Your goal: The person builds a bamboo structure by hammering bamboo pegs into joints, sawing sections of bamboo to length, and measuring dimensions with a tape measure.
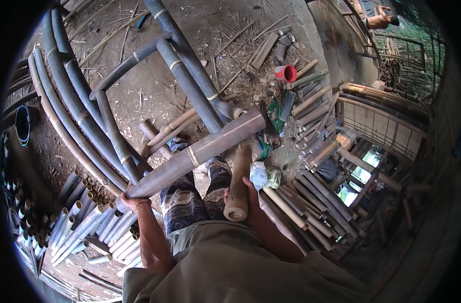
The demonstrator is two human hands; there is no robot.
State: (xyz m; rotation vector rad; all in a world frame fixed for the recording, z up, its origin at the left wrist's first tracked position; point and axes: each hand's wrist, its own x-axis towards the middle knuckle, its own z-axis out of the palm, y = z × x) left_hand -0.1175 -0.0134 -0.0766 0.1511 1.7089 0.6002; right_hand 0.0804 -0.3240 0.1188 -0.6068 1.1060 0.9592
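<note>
Bamboo, thick and grey-brown, makes the beam (200, 151), which slants across the head view above the person's patterned trousers (182, 207), from low on the left to higher on the right. It is one smooth, round length, browner toward its right end, with one plain pale ring near the middle. The left hand (137, 203) is curled about the beam's left end, some of its fingers hidden. The right hand (251, 196) is wrapped round a club (238, 184), a single short, tan-brown length of bamboo standing just beside the trousers on their right. Its near end is wider, with a pale cut face and a small dark hollow; its far end looks rough and lies close under the beam, though whether they touch I cannot tell. Two dark poles (190, 83) (177, 33) run down from the top toward the beam: one reaches its far side, the other ends just beside it. One red bucket (286, 73) lies tipped on the floor (200, 50), one dark bucket (23, 126) is at the left, and two bags (259, 175) (274, 178), whitish and green, sit right of the club. Cut tubes (81, 230) crowd the lower left, too many to count. One other person (379, 19) shows at upper right.
</note>
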